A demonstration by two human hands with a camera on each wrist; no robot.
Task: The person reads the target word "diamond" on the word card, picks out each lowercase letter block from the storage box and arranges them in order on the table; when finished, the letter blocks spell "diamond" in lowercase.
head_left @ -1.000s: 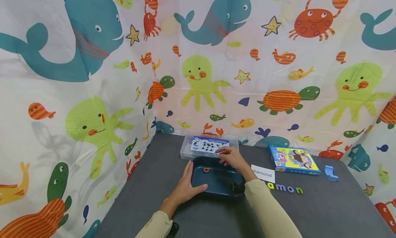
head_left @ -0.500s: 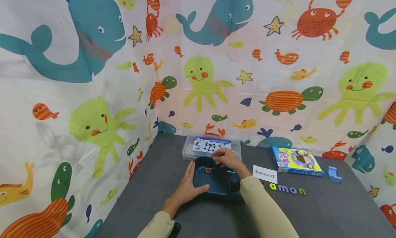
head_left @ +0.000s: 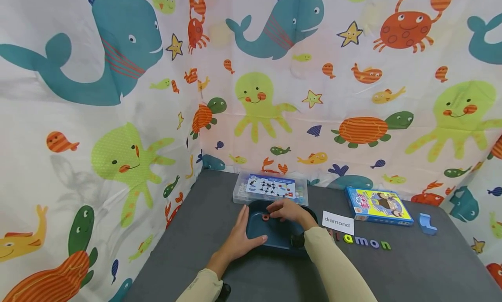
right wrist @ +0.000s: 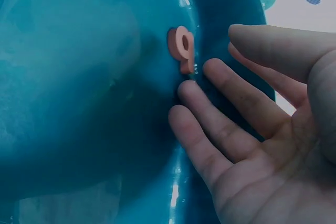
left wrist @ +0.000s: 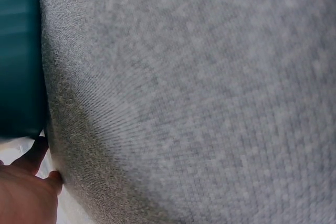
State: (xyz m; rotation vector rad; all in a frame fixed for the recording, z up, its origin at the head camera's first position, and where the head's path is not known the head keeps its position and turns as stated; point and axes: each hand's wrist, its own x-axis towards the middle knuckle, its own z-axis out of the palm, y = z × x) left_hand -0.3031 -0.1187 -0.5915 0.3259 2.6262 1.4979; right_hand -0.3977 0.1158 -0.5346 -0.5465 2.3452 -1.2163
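A dark teal tray (head_left: 274,241) stands on the grey table, and one small orange letter (right wrist: 179,45) lies inside it near the far left corner. My left hand (head_left: 240,239) rests along the tray's left side, fingers straight and thumb over the near rim. Over the far part of the tray is my right hand (head_left: 289,211); in the right wrist view its fingers are extended with their tips just beside the orange letter, and nothing is between them. The left wrist view shows mostly grey table cloth, with the tray's wall and part of the left hand at its edge.
Behind the tray sits a clear plastic case (head_left: 241,192). To the right lie a white card (head_left: 338,222) reading "diamond", coloured letters (head_left: 374,242) in a row, a boxed game (head_left: 378,205) and a blue plastic piece (head_left: 426,223). A printed curtain (head_left: 266,149) encloses the table.
My right hand has moved from the tray's far right rim leftward and down into the tray, close to the orange letter. The left hand stays on the tray's left side.
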